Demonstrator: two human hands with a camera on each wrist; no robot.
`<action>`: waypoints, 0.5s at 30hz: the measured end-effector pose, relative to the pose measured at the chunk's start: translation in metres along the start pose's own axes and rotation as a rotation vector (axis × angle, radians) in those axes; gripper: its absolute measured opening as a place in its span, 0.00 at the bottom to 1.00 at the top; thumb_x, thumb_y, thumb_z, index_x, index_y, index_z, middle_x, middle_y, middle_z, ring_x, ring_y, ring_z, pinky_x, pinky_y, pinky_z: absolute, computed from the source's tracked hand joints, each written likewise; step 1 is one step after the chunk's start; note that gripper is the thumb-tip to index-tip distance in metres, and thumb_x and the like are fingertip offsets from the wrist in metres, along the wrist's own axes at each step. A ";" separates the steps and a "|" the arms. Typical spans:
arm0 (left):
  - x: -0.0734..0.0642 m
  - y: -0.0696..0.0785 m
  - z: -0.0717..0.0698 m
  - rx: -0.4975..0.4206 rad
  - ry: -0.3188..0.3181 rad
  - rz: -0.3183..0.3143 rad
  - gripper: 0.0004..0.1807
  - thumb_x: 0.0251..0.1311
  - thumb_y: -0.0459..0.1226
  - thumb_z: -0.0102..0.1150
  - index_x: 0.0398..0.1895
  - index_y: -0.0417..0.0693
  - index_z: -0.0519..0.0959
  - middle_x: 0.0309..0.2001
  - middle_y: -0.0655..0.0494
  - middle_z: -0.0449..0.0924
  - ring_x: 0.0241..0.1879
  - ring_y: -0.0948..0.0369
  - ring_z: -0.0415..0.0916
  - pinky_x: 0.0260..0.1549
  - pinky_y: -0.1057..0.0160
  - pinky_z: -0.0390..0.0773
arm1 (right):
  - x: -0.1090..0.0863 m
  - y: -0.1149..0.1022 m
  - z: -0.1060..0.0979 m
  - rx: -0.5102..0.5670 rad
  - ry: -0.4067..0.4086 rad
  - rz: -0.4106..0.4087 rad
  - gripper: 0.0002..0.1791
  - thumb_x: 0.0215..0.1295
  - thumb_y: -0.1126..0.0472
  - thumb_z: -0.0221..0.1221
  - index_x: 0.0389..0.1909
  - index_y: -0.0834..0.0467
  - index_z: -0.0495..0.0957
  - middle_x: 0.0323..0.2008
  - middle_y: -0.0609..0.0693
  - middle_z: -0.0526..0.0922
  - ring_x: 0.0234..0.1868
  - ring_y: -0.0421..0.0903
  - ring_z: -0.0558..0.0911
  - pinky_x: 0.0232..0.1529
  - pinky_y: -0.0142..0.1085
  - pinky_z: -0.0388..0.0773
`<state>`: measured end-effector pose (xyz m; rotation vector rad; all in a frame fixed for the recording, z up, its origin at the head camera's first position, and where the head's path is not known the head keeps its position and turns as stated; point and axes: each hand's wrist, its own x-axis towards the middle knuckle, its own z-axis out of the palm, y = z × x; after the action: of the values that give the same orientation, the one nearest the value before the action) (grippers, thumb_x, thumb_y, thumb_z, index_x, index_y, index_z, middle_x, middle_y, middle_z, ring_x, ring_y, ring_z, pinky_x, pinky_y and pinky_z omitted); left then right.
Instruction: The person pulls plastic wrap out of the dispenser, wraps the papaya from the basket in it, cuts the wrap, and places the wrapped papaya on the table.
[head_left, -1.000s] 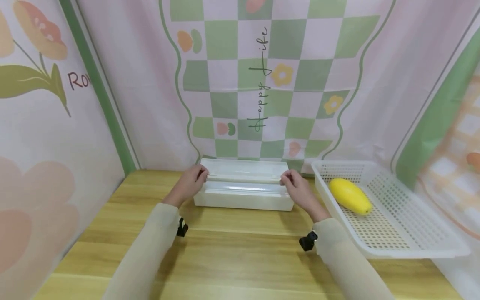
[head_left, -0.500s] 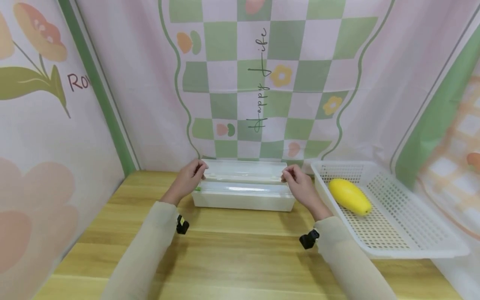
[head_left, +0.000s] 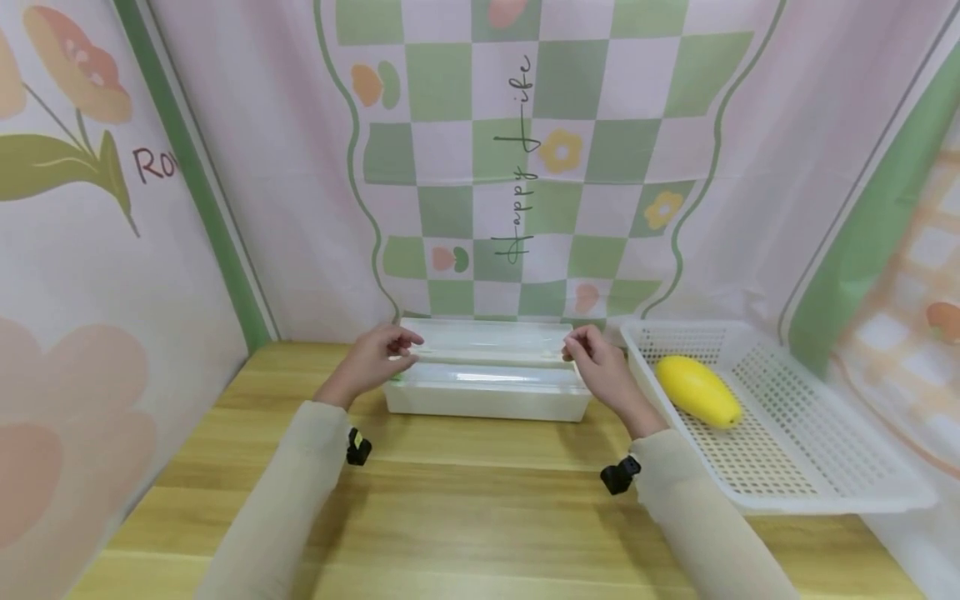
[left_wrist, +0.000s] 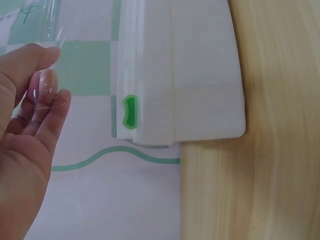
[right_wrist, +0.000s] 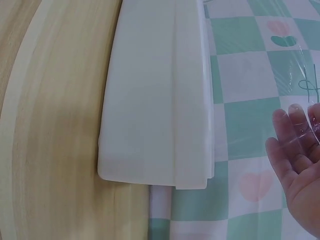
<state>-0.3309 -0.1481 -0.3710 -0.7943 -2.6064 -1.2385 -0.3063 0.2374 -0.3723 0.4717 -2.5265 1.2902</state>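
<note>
A white cling film dispenser (head_left: 486, 402) stands at the back of the table, its lid (head_left: 487, 333) raised behind it. Clear cling film (head_left: 487, 354) stretches between the two hands above the dispenser. My left hand (head_left: 375, 360) is at the dispenser's left end, thumb and forefinger apart, with film lying against the fingertips in the left wrist view. At the right end, my right hand (head_left: 600, 367) pinches the film's other corner; the thumb is cut off in the right wrist view. A green slider (left_wrist: 130, 111) sits at the dispenser's left end.
To the right stands a white perforated basket (head_left: 817, 433) with a yellow papaya-shaped fruit (head_left: 697, 392) in it. The wooden table (head_left: 480, 517) ends at a patterned cloth backdrop (head_left: 510, 167). Both wrists carry small black cameras.
My left hand's thumb and forefinger have parted from their earlier pinch on the film. The green slider has come into sight near the left hand. My right hand has barely moved.
</note>
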 end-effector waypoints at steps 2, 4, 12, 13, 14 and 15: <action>-0.001 0.001 -0.002 0.018 -0.005 -0.001 0.13 0.68 0.32 0.62 0.53 0.38 0.81 0.46 0.46 0.79 0.44 0.56 0.77 0.47 0.57 0.81 | 0.000 0.000 -0.001 -0.002 0.001 -0.004 0.19 0.81 0.51 0.45 0.53 0.64 0.70 0.44 0.58 0.80 0.47 0.53 0.81 0.49 0.46 0.79; -0.001 0.003 -0.004 0.032 -0.010 -0.004 0.12 0.69 0.34 0.60 0.52 0.39 0.82 0.43 0.50 0.79 0.42 0.57 0.77 0.44 0.59 0.81 | 0.000 -0.001 -0.002 0.000 0.000 -0.013 0.19 0.81 0.52 0.44 0.53 0.64 0.70 0.45 0.59 0.80 0.47 0.53 0.81 0.49 0.44 0.79; 0.000 0.007 -0.007 0.078 0.006 -0.006 0.12 0.74 0.37 0.55 0.50 0.42 0.83 0.45 0.46 0.82 0.41 0.58 0.77 0.42 0.58 0.81 | 0.002 -0.009 -0.006 0.045 -0.003 -0.066 0.18 0.81 0.57 0.45 0.53 0.71 0.69 0.44 0.64 0.79 0.47 0.58 0.80 0.53 0.49 0.78; 0.000 0.008 -0.007 0.082 0.011 -0.001 0.12 0.74 0.38 0.54 0.50 0.42 0.83 0.45 0.45 0.83 0.42 0.57 0.78 0.43 0.58 0.81 | 0.002 -0.011 -0.007 0.039 0.000 -0.069 0.18 0.81 0.57 0.45 0.53 0.71 0.69 0.44 0.63 0.79 0.47 0.57 0.80 0.53 0.48 0.79; 0.001 0.009 -0.007 0.085 0.018 0.006 0.11 0.74 0.38 0.54 0.50 0.43 0.83 0.46 0.46 0.83 0.43 0.57 0.78 0.44 0.57 0.81 | 0.002 -0.012 -0.008 0.031 0.005 -0.072 0.18 0.81 0.57 0.45 0.52 0.71 0.70 0.44 0.63 0.79 0.47 0.57 0.81 0.52 0.46 0.79; 0.002 0.010 -0.007 0.089 0.026 0.016 0.11 0.74 0.38 0.53 0.50 0.43 0.83 0.46 0.47 0.83 0.44 0.56 0.79 0.45 0.57 0.81 | 0.002 -0.014 -0.008 0.022 0.008 -0.071 0.18 0.81 0.57 0.45 0.52 0.70 0.70 0.44 0.62 0.79 0.47 0.56 0.81 0.52 0.44 0.79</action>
<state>-0.3280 -0.1476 -0.3597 -0.7762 -2.6084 -1.1129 -0.3019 0.2365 -0.3567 0.5549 -2.4683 1.2926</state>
